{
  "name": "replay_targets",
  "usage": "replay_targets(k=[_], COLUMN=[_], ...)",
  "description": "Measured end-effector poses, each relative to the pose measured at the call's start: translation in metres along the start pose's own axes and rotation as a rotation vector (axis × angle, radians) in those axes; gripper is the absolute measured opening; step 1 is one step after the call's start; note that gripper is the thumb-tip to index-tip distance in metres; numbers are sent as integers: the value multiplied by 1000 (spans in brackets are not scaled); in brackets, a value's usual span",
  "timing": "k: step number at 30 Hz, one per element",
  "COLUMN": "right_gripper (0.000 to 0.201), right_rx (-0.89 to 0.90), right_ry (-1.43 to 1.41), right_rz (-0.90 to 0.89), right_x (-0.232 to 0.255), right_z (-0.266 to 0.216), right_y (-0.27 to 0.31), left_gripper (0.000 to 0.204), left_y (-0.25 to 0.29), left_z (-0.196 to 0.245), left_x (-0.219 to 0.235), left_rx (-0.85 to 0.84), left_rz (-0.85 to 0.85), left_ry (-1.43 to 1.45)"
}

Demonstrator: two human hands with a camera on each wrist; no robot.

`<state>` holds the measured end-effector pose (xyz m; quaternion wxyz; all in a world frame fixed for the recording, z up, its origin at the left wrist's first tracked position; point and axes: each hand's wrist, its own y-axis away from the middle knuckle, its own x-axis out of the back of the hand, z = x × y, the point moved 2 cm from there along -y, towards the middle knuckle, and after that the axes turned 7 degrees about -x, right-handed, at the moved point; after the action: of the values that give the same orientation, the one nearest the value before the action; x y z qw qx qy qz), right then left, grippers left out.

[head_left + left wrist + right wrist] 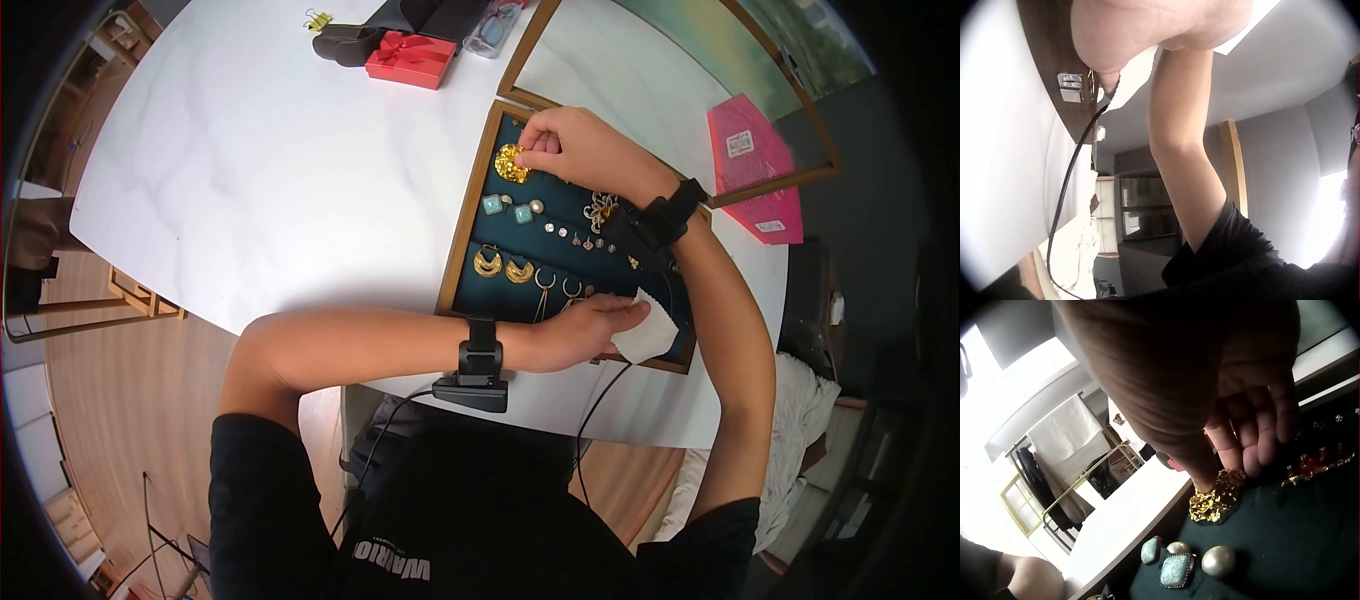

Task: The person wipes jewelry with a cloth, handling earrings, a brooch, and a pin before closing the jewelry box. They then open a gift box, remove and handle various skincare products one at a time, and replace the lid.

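My right hand (pixel 585 150) reaches over the upper left of a wooden jewellery box (pixel 462 225) lined in dark green. Its thumb and fingers pinch a round, crinkled gold ornament (pixel 511 165), which in the right wrist view (pixel 1213 503) is close over the lining. Turquoise earrings with pearls (pixel 523 213) lie just below it. Near the box's front edge, my left hand (pixel 575 335) holds a white cloth (pixel 650 335) between thumb and fingers. Gold hoop earrings (pixel 488 262) lie left of that hand, which overlaps dangling earrings in the head view.
The box's glass lid (pixel 832 150) stands raised at the back right, beside a pink packet (pixel 750 165). A red gift box (pixel 410 62), a dark case (pixel 345 45) and a gold binder clip (pixel 318 20) are at the table's far side. A black cable (pixel 600 405) hangs over the front edge.
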<state>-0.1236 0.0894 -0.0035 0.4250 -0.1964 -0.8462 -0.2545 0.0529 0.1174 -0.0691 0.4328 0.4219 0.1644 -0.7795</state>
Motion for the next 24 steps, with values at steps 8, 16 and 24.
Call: replay_targets(k=[8,16,24], right_gripper=[25,24,22], right_rx=[1,95,41], right_ry=[-120,-33,305], right_rz=[-68,-62,22], right_x=[1,2,15], right_z=[3,3,24], right_y=[-3,-2,38], left_gripper=[47,45,56], left_y=[2,-3,-4], left_z=[1,-5,-8], left_x=[-2,2,5], left_rx=[-1,3,-12], left_rz=[-17,35,17], left_ry=[41,67,-31])
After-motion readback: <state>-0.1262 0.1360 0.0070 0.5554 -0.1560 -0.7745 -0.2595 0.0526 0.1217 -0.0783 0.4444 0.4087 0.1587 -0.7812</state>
